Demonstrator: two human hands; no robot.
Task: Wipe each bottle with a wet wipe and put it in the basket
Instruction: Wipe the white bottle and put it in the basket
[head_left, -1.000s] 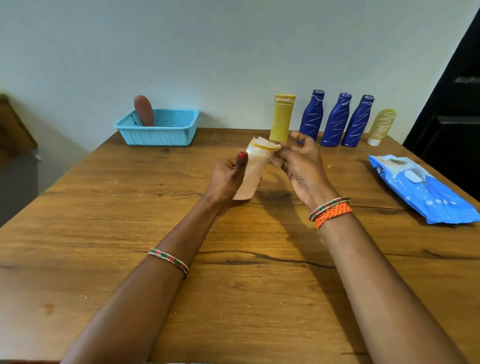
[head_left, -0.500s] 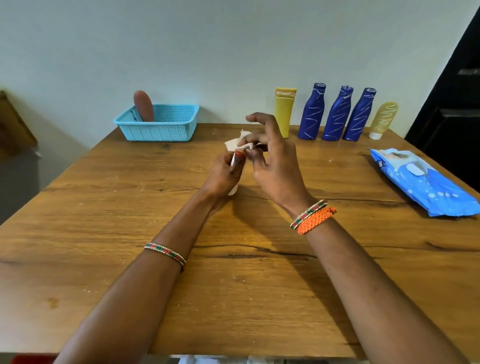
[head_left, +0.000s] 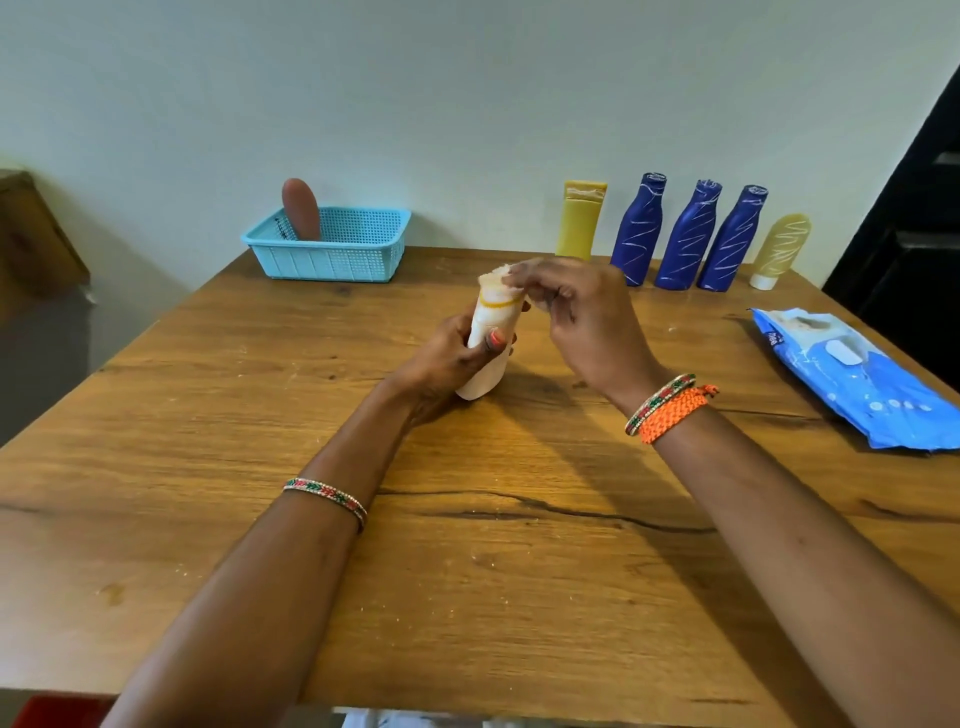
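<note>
My left hand (head_left: 451, 358) grips a pale peach bottle (head_left: 485, 371) with a yellow ring near its top, standing tilted on the table's middle. My right hand (head_left: 582, 312) pinches a white wet wipe (head_left: 493, 278) against the bottle's top. At the back left stands a light blue basket (head_left: 332, 254) holding one brown bottle (head_left: 301, 209). Along the back wall stand a yellow tube (head_left: 579, 221), three dark blue bottles (head_left: 688, 236) and a pale yellow bottle (head_left: 781, 249).
A blue pack of wet wipes (head_left: 852, 376) lies at the table's right edge. The wooden table (head_left: 493, 545) ends close to the wall behind. A dark door frame stands at the far right.
The right hand swept over the bottle's top with the wipe and now pinches it at the top. The bottle, briefly hidden behind both hands, shows again, tilted in the left hand.
</note>
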